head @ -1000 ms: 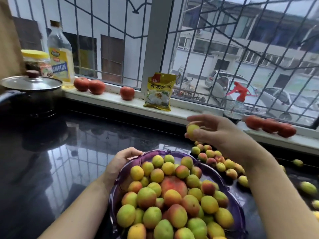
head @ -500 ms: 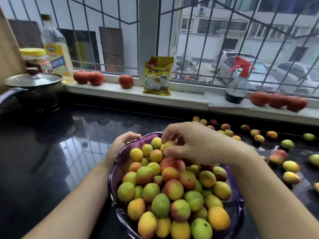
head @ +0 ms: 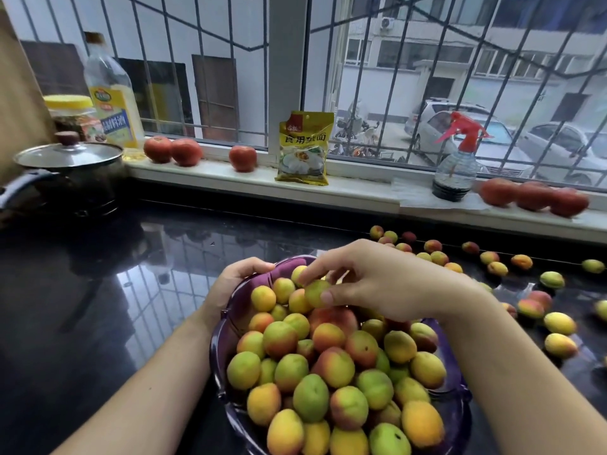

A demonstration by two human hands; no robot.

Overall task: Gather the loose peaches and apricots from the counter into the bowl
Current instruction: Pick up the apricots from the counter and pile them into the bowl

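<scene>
A purple glass bowl heaped with yellow, green and red apricots and peaches stands on the black counter near me. My left hand grips the bowl's far left rim. Over the back of the heap, my right hand pinches a green-yellow apricot between thumb and fingertips, touching the pile. Several loose apricots lie scattered on the counter to the right, and more loose fruit sits behind the hand.
A lidded black pot sits at the far left. On the window sill stand an oil bottle, a jar, tomatoes, a yellow packet and a spray bottle. More tomatoes lie right.
My right hand came down from above the loose fruit to the back of the bowl, carrying an apricot onto the heap. The left hand stayed on the rim.
</scene>
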